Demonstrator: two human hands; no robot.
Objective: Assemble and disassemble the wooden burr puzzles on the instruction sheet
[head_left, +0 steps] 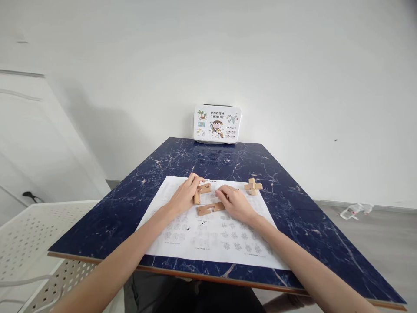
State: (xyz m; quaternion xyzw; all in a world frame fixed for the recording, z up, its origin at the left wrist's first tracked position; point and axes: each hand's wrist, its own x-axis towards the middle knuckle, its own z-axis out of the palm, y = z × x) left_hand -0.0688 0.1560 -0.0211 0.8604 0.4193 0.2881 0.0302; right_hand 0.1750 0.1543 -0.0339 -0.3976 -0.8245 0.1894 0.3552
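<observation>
My left hand (188,192) rests on the printed sheet, its fingers curled around the edge of a short wooden puzzle piece (197,199). Touching that piece is another wooden puzzle piece (206,188) with a dark mark on it. My right hand (236,203) lies to the right with bent fingers, over the right end of a notched wooden puzzle piece (204,211); its fingertips are partly hidden. Beyond the right hand, several light wooden pieces form an interlocked cross-shaped cluster (252,186). Under everything is the white instruction sheet (208,256) with small printed diagrams.
The sheet lies on a dark blue marbled table (153,161). At its far edge a white cartoon-printed case (217,124) stands against the wall. A white perforated chair (19,243) is at the left. Clear plastic packaging (355,211) lies on the floor at right.
</observation>
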